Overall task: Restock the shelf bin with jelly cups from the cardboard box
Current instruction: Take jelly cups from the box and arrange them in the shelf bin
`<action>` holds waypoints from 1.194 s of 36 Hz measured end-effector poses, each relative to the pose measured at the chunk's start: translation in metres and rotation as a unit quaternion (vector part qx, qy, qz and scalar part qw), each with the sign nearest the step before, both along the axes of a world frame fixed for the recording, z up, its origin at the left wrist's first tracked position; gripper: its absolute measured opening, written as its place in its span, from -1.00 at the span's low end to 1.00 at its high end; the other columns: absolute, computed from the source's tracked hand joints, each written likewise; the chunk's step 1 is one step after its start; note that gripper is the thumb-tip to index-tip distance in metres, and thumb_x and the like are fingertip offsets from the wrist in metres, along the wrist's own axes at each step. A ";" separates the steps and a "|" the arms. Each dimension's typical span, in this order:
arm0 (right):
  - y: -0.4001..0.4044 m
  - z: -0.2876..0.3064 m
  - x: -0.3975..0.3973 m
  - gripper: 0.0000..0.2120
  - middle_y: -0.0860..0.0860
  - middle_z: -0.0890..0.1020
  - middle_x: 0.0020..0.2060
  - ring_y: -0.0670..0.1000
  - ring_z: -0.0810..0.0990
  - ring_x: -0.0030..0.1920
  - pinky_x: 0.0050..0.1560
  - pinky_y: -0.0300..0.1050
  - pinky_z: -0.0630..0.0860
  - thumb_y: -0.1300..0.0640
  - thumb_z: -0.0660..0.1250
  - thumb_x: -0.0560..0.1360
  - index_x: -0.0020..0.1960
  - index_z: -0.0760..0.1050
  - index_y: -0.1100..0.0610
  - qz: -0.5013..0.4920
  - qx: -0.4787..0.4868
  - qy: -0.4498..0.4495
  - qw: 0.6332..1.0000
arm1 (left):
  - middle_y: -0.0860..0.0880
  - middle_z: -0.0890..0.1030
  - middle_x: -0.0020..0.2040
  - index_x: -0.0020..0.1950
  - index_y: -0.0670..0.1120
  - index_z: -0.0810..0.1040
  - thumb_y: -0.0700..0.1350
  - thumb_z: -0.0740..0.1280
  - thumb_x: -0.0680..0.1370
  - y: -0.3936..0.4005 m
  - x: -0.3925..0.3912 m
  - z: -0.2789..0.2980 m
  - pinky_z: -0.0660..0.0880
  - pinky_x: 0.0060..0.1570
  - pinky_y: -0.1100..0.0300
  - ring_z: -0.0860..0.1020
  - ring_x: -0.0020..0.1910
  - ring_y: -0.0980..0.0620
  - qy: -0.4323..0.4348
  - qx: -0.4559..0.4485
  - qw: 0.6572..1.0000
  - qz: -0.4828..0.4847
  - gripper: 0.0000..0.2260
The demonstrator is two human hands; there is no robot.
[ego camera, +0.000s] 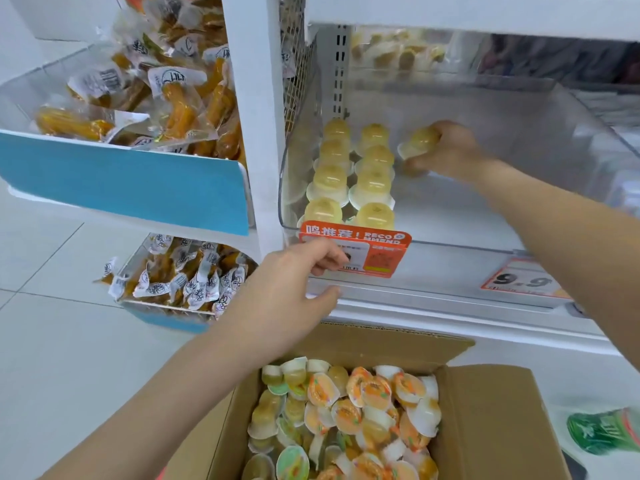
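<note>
A clear plastic shelf bin (pixel 485 237) holds two rows of yellow jelly cups (pixel 353 174) standing upside down along its left side. My right hand (pixel 446 150) reaches deep into the bin and grips one jelly cup (pixel 419 142) to the right of the rows. My left hand (pixel 294 275) is at the bin's front edge, its fingers curled onto the orange price label (pixel 377 254). Below, an open cardboard box (pixel 491 410) is full of loose jelly cups (pixel 349 417) with orange and green lids.
Bins of packaged orange snacks (pixel 145 91) stand on the left shelves, behind a blue front panel (pixel 131 181). A white upright post (pixel 256 116) separates them from the jelly bin. A 9.9 price tag (pixel 523 280) hangs at right. A green bottle (pixel 602 431) lies low right.
</note>
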State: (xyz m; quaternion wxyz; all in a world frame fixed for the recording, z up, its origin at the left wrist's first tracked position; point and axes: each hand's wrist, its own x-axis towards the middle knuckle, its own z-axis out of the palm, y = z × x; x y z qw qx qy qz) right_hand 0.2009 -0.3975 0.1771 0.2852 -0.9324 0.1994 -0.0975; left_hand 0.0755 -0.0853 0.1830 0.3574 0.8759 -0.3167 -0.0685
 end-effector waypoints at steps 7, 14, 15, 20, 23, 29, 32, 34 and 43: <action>0.000 -0.009 0.000 -0.89 0.10 0.40 -0.09 0.11 0.43 -0.07 -0.28 -0.13 0.54 0.19 0.30 0.47 -0.13 0.36 0.11 -0.008 0.066 -0.088 0.994 | 0.22 0.51 0.06 0.15 0.11 0.46 -0.11 0.38 0.48 0.000 -0.003 -0.004 0.34 -0.05 0.56 0.43 0.04 0.34 -0.031 0.016 0.999 -0.004 -0.72; -0.002 -0.018 0.008 -0.41 0.05 0.55 -0.02 0.00 0.52 -0.07 -0.11 -0.35 0.50 0.09 0.58 0.26 0.20 0.42 0.15 -0.008 0.087 -0.101 0.991 | 0.19 0.51 0.06 0.12 0.10 0.45 -0.13 0.39 0.48 -0.002 -0.005 -0.006 0.42 -0.03 0.45 0.45 0.03 0.30 -0.024 0.007 1.000 0.007 -0.73; -0.003 -0.019 0.007 -0.41 0.05 0.56 -0.03 0.01 0.53 -0.07 -0.04 -0.22 0.53 0.09 0.58 0.26 0.20 0.42 0.14 -0.006 0.082 -0.101 0.991 | 0.18 0.51 0.06 0.12 0.09 0.45 -0.13 0.39 0.48 -0.002 -0.005 -0.006 0.44 -0.03 0.41 0.46 0.03 0.29 -0.023 0.007 1.000 0.009 -0.73; -0.002 -0.020 0.007 -0.41 0.01 0.55 -0.05 0.02 0.56 -0.01 0.06 -0.13 0.51 0.07 0.55 0.27 0.23 0.41 0.10 0.001 0.060 -0.100 0.993 | 0.17 0.51 0.06 0.13 0.07 0.45 -0.13 0.39 0.48 -0.002 -0.006 -0.007 0.45 -0.01 0.37 0.46 0.03 0.28 -0.022 0.001 1.000 0.010 -0.73; 0.000 -0.020 0.006 -0.40 0.00 0.53 -0.05 0.02 0.55 0.02 0.05 -0.17 0.48 0.07 0.53 0.29 0.25 0.38 0.13 0.005 0.051 -0.103 0.993 | 0.16 0.51 0.06 0.13 0.07 0.45 -0.14 0.39 0.48 -0.002 -0.006 -0.008 0.46 -0.01 0.36 0.46 0.04 0.27 -0.020 -0.002 1.000 0.009 -0.73; 0.000 -0.015 0.000 -0.35 0.12 0.52 0.16 0.09 0.52 0.14 0.11 -0.08 0.49 0.02 0.54 0.31 0.28 0.33 0.16 0.003 0.044 -0.070 0.997 | 0.17 0.50 0.07 0.14 0.07 0.44 -0.13 0.39 0.48 0.000 -0.005 -0.009 0.46 -0.01 0.37 0.46 0.04 0.26 -0.023 -0.002 1.000 0.004 -0.73; 0.006 0.003 -0.011 -0.40 0.07 0.47 0.15 0.03 0.47 0.13 -0.03 -0.20 0.38 0.06 0.51 0.35 0.30 0.35 0.14 -0.037 0.025 -0.082 0.996 | 0.17 0.51 0.05 0.13 0.07 0.45 -0.14 0.39 0.48 0.002 -0.005 -0.010 0.44 -0.03 0.39 0.46 0.03 0.27 -0.026 -0.007 1.000 -0.003 -0.73; 0.013 0.024 -0.026 -0.50 0.03 0.49 0.06 -0.02 0.48 0.05 0.02 -0.19 0.45 0.07 0.48 0.38 0.25 0.43 0.12 -0.053 0.025 -0.131 0.990 | 0.18 0.51 0.02 0.10 0.06 0.47 -0.14 0.39 0.48 0.004 -0.005 -0.010 0.43 -0.06 0.41 0.47 0.01 0.26 -0.026 -0.007 1.000 -0.006 -0.76; 0.098 0.052 -0.204 -0.80 -0.20 0.53 -0.15 -0.23 0.51 -0.23 -0.11 -0.47 0.42 0.32 0.38 0.43 0.01 0.58 0.11 0.172 -0.012 -0.273 0.946 | 0.13 0.56 -0.08 -0.07 0.02 0.54 -0.19 0.34 0.48 0.023 -0.007 -0.044 0.51 -0.14 0.20 0.55 -0.13 0.18 0.003 0.066 0.998 -0.002 -0.88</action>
